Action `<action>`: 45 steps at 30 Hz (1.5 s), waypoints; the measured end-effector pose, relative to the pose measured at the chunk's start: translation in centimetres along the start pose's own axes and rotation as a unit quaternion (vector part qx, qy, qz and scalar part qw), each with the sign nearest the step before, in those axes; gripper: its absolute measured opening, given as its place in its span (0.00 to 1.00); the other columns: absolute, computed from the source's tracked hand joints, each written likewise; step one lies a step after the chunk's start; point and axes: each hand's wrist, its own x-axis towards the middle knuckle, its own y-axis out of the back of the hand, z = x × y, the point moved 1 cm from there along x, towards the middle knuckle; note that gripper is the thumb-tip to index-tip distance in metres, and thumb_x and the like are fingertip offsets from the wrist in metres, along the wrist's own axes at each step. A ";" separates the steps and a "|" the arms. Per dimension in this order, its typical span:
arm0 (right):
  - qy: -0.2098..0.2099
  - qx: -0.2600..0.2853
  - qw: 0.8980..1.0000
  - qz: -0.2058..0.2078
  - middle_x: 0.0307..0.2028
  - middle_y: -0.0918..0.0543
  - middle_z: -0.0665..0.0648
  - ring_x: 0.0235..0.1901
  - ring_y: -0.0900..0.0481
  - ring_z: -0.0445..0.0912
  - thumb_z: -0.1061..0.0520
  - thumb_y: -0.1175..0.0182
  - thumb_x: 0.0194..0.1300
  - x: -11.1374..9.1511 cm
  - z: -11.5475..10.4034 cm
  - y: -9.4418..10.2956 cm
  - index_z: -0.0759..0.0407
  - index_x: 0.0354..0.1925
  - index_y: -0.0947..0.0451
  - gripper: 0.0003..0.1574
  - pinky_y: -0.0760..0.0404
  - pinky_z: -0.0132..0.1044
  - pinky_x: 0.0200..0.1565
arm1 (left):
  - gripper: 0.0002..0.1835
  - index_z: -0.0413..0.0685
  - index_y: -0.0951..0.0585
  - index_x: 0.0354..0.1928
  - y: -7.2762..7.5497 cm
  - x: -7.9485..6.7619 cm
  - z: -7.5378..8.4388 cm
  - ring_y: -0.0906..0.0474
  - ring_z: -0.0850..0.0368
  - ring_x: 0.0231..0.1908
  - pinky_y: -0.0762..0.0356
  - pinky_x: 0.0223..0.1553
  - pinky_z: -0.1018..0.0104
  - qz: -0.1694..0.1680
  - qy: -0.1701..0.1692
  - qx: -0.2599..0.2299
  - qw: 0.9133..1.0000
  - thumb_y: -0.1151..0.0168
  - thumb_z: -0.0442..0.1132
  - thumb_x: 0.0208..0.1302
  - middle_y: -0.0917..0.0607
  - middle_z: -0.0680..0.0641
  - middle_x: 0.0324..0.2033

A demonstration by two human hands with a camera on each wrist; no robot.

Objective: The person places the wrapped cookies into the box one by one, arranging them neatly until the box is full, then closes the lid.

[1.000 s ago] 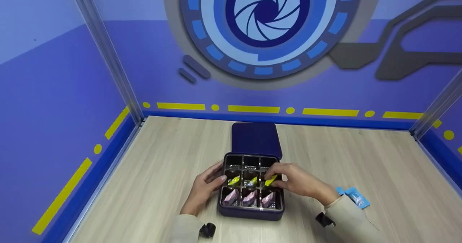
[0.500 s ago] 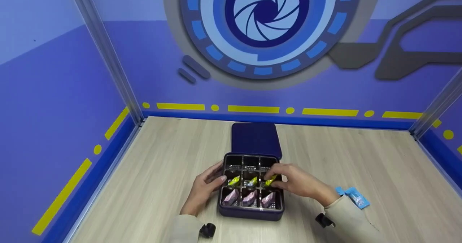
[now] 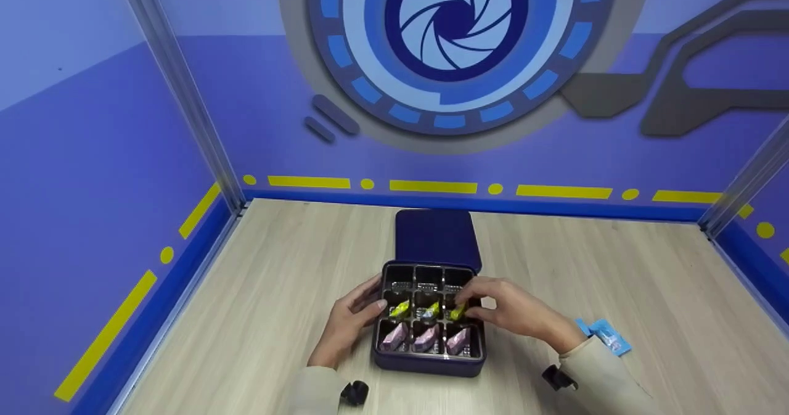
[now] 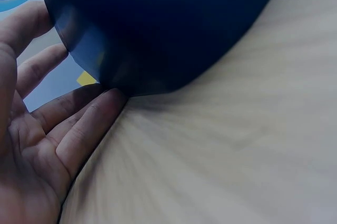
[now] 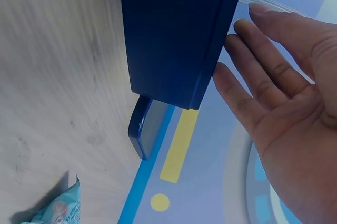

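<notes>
A dark blue box with a black divided tray stands on the table in the head view. Pink wrapped candies fill its near row, one per compartment. Yellow wrapped candies lie in the middle row, the rightmost yellow candy beside my right fingertips. My right hand reaches over the box's right rim, thumb and fingers parted around that candy. Against the left wall rests my left hand, thumb tip at the rim. In the left wrist view its fairly straight fingers touch the box side.
Behind the box lies its dark blue lid. Light blue packets lie on the wooden table by the right forearm. The far row of the tray shows bare compartments. Blue panels enclose the table at the back and sides.
My right thumb and fingers have parted from the rightmost yellow candy, which now sits in its compartment. The right hand has shifted slightly right; the left hand and the box have stayed still.
</notes>
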 end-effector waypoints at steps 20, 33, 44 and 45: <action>-0.001 -0.025 0.997 0.070 0.51 0.13 0.49 0.51 0.16 0.45 0.66 0.26 0.66 -3.9 0.1 1.3 0.53 0.50 0.14 0.17 0.13 0.45 0.50 | 0.33 0.43 0.28 0.77 -0.2 0.3 -0.1 0.26 0.40 0.69 0.17 0.59 0.57 0.002 0.001 -0.012 1.000 0.31 0.37 0.74 0.26 0.37 0.73; -0.039 -0.014 0.996 0.078 0.53 0.15 0.44 0.54 0.15 0.47 0.61 0.28 0.70 -6.1 0.2 2.2 0.43 0.51 0.16 0.16 0.13 0.47 0.55 | 0.33 0.41 0.28 0.77 0.1 -0.1 -0.2 0.26 0.42 0.69 0.17 0.59 0.57 0.006 0.008 -0.040 0.999 0.31 0.37 0.74 0.26 0.36 0.73; -0.050 -0.019 0.994 0.091 0.52 0.13 0.48 0.52 0.15 0.48 0.64 0.27 0.68 -7.6 0.5 3.0 0.43 0.51 0.16 0.19 0.12 0.50 0.50 | 0.32 0.40 0.27 0.76 0.1 -0.1 -0.1 0.24 0.43 0.67 0.17 0.59 0.55 0.013 0.010 -0.042 0.999 0.30 0.37 0.74 0.25 0.35 0.71; -0.053 -0.022 0.994 0.091 0.52 0.13 0.49 0.51 0.14 0.47 0.64 0.26 0.68 -7.7 0.6 3.1 0.42 0.50 0.15 0.20 0.12 0.50 0.50 | 0.32 0.40 0.27 0.76 0.1 -0.1 -0.1 0.24 0.43 0.67 0.17 0.59 0.55 0.013 0.011 -0.041 0.999 0.30 0.38 0.74 0.25 0.35 0.72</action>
